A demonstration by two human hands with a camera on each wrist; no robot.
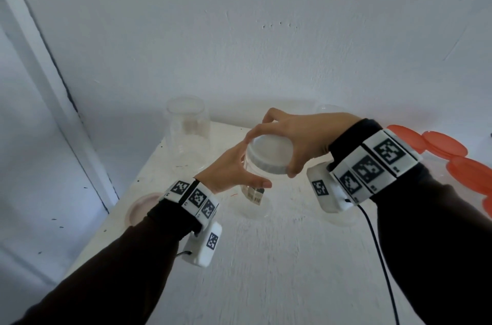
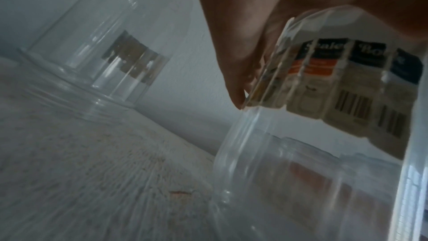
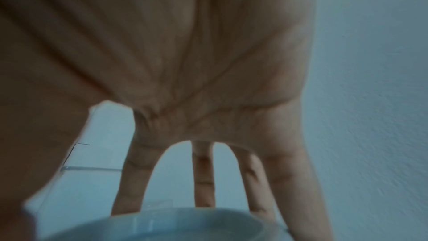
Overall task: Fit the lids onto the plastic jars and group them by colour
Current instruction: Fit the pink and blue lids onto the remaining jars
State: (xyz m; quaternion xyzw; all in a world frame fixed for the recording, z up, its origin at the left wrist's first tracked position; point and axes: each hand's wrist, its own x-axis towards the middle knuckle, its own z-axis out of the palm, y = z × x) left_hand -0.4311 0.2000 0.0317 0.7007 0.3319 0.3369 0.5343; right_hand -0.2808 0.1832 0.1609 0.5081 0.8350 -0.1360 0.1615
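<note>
A clear plastic jar (image 1: pixel 253 186) with a barcode label (image 2: pixel 347 89) stands on the white table (image 1: pixel 266 271). My left hand (image 1: pixel 247 165) grips its side, thumb in front and fingers (image 2: pixel 243 47) behind. A white lid (image 1: pixel 269 165) sits on the jar's mouth. My right hand (image 1: pixel 277 143) grips this lid from above, fingers spread round its rim. In the right wrist view the lid (image 3: pixel 173 226) shows below my fingers (image 3: pixel 203 180). A second clear jar (image 1: pixel 186 135) stands mouth down at the back left, also seen in the left wrist view (image 2: pixel 104 52).
Several orange lids (image 1: pixel 452 154) lie at the table's right side. A pale pinkish lid (image 1: pixel 141 207) lies by the left edge, behind my left wrist. A clear round object (image 1: pixel 343 220) sits under my right wrist. A wall stands close behind the table.
</note>
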